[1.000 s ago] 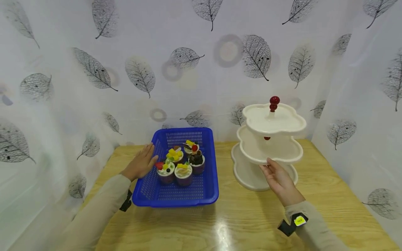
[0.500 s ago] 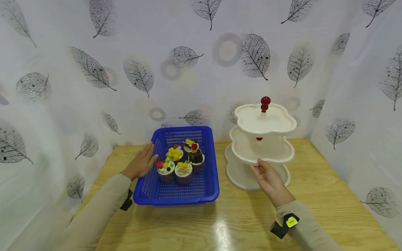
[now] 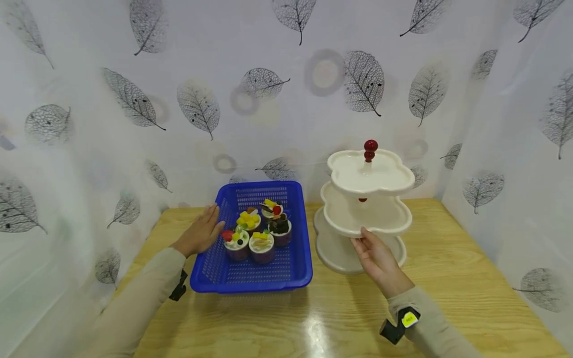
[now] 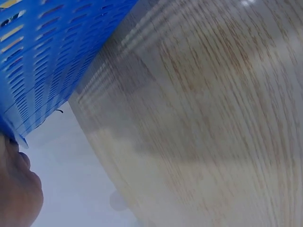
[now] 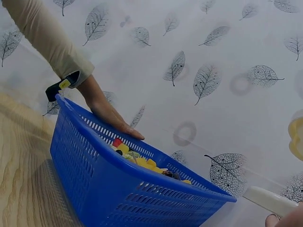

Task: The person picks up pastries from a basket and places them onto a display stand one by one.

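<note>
My left hand (image 3: 200, 233) rests on the left rim of a blue plastic basket (image 3: 286, 278), fingers straight. Several dessert cups (image 3: 262, 247) stand grouped inside the basket, topped with cream, fruit and chocolate. To the basket's right is a white three-tier cake stand (image 3: 389, 221) with scalloped plates and a red knob. My right hand (image 3: 378, 259) pinches the front edge of its middle plate, thumb on top and fingers beneath. In the right wrist view a plate edge (image 5: 270, 199) shows beside the fingers of that hand.
Everything stands on a wood-grain table (image 3: 340, 313). Behind and at both sides hangs a white curtain (image 3: 250, 44) printed with grey leaves. The stand's lowest plate (image 3: 333, 253) lies close to the basket's right side.
The cake stand has moved left, closer to the basket, with my right hand on its middle plate. My left hand and the basket have stayed almost still.
</note>
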`<state>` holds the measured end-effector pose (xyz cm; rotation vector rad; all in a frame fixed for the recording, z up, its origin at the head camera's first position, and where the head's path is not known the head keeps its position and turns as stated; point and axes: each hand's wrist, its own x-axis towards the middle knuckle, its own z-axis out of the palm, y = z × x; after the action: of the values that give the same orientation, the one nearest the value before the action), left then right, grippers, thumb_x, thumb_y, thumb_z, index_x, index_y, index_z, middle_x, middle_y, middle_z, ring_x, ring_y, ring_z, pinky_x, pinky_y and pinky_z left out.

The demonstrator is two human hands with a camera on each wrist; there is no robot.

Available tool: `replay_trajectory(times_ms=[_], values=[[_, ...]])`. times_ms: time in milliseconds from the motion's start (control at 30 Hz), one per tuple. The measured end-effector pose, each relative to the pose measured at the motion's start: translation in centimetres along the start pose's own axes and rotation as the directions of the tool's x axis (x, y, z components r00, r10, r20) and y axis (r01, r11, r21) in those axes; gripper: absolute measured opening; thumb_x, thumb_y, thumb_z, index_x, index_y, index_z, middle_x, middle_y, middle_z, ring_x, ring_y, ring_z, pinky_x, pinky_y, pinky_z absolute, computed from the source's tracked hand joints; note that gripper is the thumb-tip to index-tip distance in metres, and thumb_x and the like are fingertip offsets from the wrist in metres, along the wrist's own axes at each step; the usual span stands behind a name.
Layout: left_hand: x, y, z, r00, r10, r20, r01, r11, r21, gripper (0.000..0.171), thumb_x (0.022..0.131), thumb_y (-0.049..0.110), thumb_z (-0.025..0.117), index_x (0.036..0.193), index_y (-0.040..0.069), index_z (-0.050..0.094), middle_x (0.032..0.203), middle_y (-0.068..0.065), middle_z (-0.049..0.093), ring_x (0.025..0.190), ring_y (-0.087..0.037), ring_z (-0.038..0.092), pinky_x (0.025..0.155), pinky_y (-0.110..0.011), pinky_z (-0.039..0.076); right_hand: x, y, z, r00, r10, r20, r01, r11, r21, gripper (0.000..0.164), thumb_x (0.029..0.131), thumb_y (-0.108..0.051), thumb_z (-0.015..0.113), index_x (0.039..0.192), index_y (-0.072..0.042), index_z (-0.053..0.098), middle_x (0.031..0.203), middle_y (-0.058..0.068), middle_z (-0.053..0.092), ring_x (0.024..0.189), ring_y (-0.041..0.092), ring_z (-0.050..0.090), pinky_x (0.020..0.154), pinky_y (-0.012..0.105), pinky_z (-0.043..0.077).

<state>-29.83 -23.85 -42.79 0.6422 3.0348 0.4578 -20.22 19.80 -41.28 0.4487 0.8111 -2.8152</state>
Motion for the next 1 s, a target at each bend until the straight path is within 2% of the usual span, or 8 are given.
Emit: replay_trajectory(times_ms=[100,233,333,467,567,767,867,1000], values=[[-0.4,-0.3,-0.2,1.0,0.003,0.007,-0.003,1.0,-0.001,0.062,0.106,0.032,0.023,0.147,-0.014,0.015,0.155,-0.03,0.008,0.143,-0.047,0.003,0.114,-0.061,0.008,-0.2,0.5,-0.2,0.999,0.024,0.034,-0.02,0.994,-0.108,0.028,0.103,-0.02,0.04,0.128,-0.009,0.034,0.123,0.006,0.05,0.138,0.018,0.032,0.113,0.025,0.028],[-0.8,-0.6,-0.1,1.0,0.023,0.013,-0.023,1.0,0.0,0.062,0.106,0.031,0.024,0.147,-0.015,0.014,0.155,-0.032,0.009,0.142,-0.048,0.004,0.112,-0.063,0.008,-0.6,1.3,-0.2,0.984,0.107,0.144,-0.066,0.963,-0.261,0.056,0.104,-0.03,0.035,0.147,0.0,0.016,0.149,0.025,0.023,0.145,0.031,0.015,0.117,0.032,0.02],[-1.0,-0.8,0.0,0.999,0.051,0.014,-0.051,0.999,0.014,0.062,0.106,0.031,0.025,0.147,-0.015,0.013,0.155,-0.032,0.009,0.142,-0.048,0.005,0.112,-0.063,0.009,-1.1,1.8,0.1,0.952,0.184,0.245,-0.093,0.935,-0.343,0.069,0.105,-0.031,0.032,0.15,0.006,-0.005,0.157,0.026,0.0,0.146,0.034,0.005,0.117,0.035,0.015],[-1.1,-0.7,0.1,0.996,0.085,0.001,-0.085,0.996,0.025,0.062,0.106,0.03,0.03,0.147,-0.013,0.016,0.155,-0.031,0.01,0.143,-0.047,0.007,0.112,-0.063,0.011,-1.4,2.7,1.2,0.906,0.223,0.36,-0.048,0.898,-0.436,0.065,0.106,-0.025,0.03,0.149,0.009,-0.005,0.156,0.029,-0.002,0.145,0.037,0.005,0.117,0.039,0.015],[-1.0,-0.5,0.1,0.995,0.099,-0.009,-0.099,0.995,0.029,0.06,0.105,0.027,0.033,0.147,-0.013,0.017,0.155,-0.031,0.012,0.142,-0.047,0.008,0.112,-0.062,0.012,-1.2,3.6,2.4,0.889,0.206,0.409,0.031,0.863,-0.504,0.062,0.106,-0.02,0.034,0.149,0.01,0.001,0.156,0.03,0.004,0.144,0.039,0.01,0.117,0.041,0.017],[-0.9,0.0,-0.1,0.996,0.09,0.002,-0.09,0.996,0.025,0.059,0.105,0.024,0.033,0.147,-0.014,0.016,0.155,-0.03,0.01,0.143,-0.046,0.007,0.114,-0.06,0.01,0.1,6.6,5.5,0.923,0.123,0.364,0.135,0.782,-0.609,0.06,0.1,-0.011,0.048,0.149,0.007,0.017,0.153,0.026,0.022,0.141,0.034,0.027,0.115,0.04,0.025],[-0.8,0.1,-0.1,0.997,0.078,0.009,-0.078,0.997,0.029,0.059,0.105,0.025,0.032,0.147,-0.014,0.015,0.156,-0.029,0.009,0.143,-0.045,0.006,0.114,-0.059,0.01,1.0,8.5,7.1,0.949,0.076,0.307,0.15,0.745,-0.649,0.058,0.096,-0.007,0.053,0.146,0.007,0.026,0.148,0.026,0.029,0.135,0.029,0.035,0.115,0.042,0.026],[-0.8,-0.1,-0.1,0.997,0.069,0.017,-0.069,0.997,0.041,0.06,0.106,0.027,0.03,0.147,-0.014,0.014,0.156,-0.029,0.008,0.143,-0.045,0.005,0.114,-0.06,0.01,2.7,10.7,8.6,0.959,0.057,0.278,0.166,0.681,-0.713,0.06,0.093,-0.01,0.058,0.144,0.007,0.032,0.145,0.028,0.035,0.132,0.033,0.039,0.114,0.046,0.026]])
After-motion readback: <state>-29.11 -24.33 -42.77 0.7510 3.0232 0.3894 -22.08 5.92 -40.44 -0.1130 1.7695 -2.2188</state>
